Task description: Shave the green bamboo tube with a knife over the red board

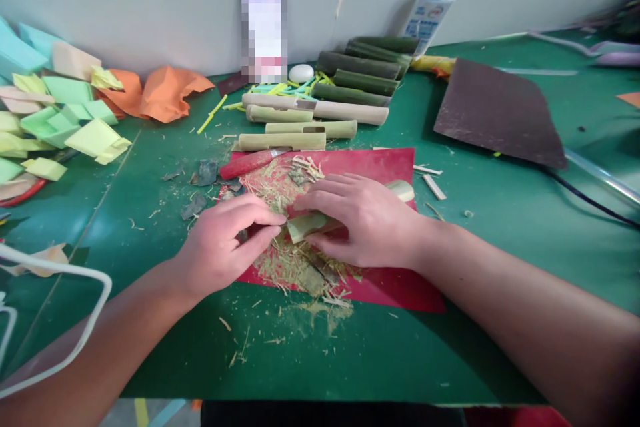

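My right hand (pixel 357 217) lies over a pale green bamboo tube (pixel 305 225) and grips it from above; the tube's far end shows beyond the knuckles. At the tube's left end, my left hand (pixel 227 240) has thumb and forefinger pinched together. Whatever sits between those fingertips is too small to make out. Under both hands is a red sheet (pixel 390 290) strewn with bamboo shavings (pixel 275 263). A red-handled tool (pixel 250 164) rests on the sheet's upper left edge, its working end partly hidden among the bamboo.
Behind the sheet lie pale bamboo tubes (pixel 283 141) and dark green ones (pixel 357 87). Folded paper pieces (pixel 55 107) and crumpled orange paper (pixel 170 95) cover the left. A dark board (pixel 495 113) lies right, a carton (pixel 427 20) behind it. A white wire frame (pixel 103 280) is near my left forearm.
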